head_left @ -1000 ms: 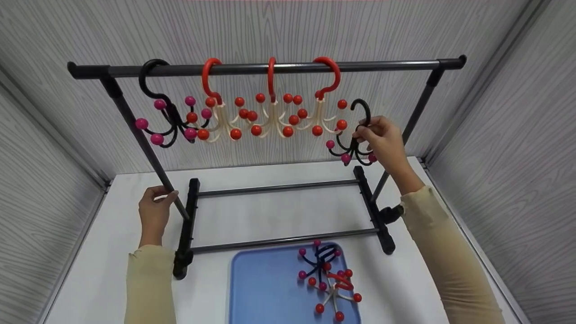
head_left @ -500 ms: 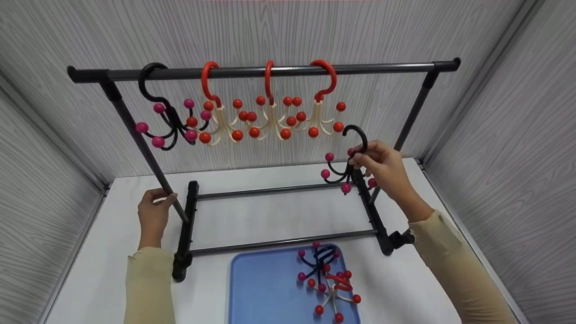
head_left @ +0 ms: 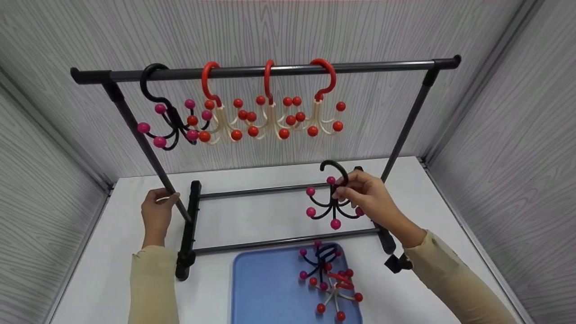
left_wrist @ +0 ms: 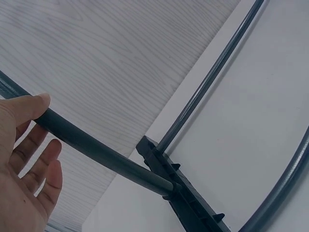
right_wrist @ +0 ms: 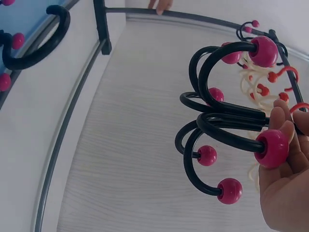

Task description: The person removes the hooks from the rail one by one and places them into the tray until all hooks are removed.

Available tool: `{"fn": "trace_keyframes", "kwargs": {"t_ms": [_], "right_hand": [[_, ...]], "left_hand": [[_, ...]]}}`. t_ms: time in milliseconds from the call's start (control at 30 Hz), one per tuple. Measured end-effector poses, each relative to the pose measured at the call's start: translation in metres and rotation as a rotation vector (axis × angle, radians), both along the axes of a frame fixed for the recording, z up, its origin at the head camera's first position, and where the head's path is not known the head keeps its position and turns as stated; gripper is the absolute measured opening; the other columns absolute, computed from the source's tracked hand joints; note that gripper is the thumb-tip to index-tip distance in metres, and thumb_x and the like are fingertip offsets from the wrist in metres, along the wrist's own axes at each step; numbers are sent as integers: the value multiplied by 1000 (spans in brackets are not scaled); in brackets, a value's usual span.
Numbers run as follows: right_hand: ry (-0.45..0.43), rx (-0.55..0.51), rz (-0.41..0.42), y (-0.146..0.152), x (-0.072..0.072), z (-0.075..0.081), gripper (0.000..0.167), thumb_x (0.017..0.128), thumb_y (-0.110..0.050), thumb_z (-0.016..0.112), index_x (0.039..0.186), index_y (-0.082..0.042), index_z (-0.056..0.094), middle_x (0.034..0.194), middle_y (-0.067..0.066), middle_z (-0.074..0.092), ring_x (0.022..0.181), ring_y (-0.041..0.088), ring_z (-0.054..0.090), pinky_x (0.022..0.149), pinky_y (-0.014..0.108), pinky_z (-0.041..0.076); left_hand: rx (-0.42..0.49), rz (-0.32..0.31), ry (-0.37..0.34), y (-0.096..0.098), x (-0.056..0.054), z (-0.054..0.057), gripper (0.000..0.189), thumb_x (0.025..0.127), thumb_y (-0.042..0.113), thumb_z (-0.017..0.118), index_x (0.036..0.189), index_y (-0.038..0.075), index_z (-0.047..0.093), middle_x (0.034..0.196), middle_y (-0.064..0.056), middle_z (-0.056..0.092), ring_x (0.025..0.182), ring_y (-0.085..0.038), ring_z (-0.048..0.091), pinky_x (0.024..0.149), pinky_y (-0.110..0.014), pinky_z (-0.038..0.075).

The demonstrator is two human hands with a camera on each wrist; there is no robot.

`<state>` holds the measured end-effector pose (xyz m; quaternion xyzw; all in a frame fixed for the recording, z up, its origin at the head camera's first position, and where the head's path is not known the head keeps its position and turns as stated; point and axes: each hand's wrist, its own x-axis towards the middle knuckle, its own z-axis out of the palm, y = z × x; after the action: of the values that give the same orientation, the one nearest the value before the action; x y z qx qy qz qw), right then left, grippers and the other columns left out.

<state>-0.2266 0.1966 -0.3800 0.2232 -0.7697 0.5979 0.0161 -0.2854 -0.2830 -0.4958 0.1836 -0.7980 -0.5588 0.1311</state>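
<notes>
My right hand [head_left: 371, 198] pinches a black multi-arm hanger [head_left: 334, 204] with pink balls just below its hook. It is held upright in the air over the rack's base, its hook well below the top bar [head_left: 382, 67]. In the right wrist view, the curved arms of this hanger [right_wrist: 231, 118] spread out from the fingers. My left hand [head_left: 156, 216] holds the rack's left upright pole [head_left: 148, 150] low down, thumb on one side. The left wrist view has this pole [left_wrist: 101, 152] running into the black foot [left_wrist: 181, 191].
From the top bar hang a black hanger [head_left: 173, 118] with pink balls and three cream hangers [head_left: 272, 114] with red hooks and balls. A blue tray [head_left: 258, 288] in front bears a black hanger [head_left: 321, 263] and a red-hooked one [head_left: 334, 288]. Grey panels [head_left: 504, 117] enclose the white table.
My right hand has brought the black hanger down and leftward, from near the right upright to over the rack's base. My left hand stays on the left pole.
</notes>
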Motion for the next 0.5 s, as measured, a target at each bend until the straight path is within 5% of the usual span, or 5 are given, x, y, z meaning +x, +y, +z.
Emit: {"fn": "trace_keyframes", "kwargs": {"t_ms": [500], "right_hand": [[-110, -62, 108, -29, 13, -32, 18, 92, -4, 60, 103, 9, 59, 84, -5, 70, 76, 8, 67, 55, 18, 45]], "left_hand": [[10, -22, 4, 2, 0, 1, 42, 92, 23, 65, 127, 4, 51, 110, 2, 56, 90, 4, 54, 87, -19, 43]]}}
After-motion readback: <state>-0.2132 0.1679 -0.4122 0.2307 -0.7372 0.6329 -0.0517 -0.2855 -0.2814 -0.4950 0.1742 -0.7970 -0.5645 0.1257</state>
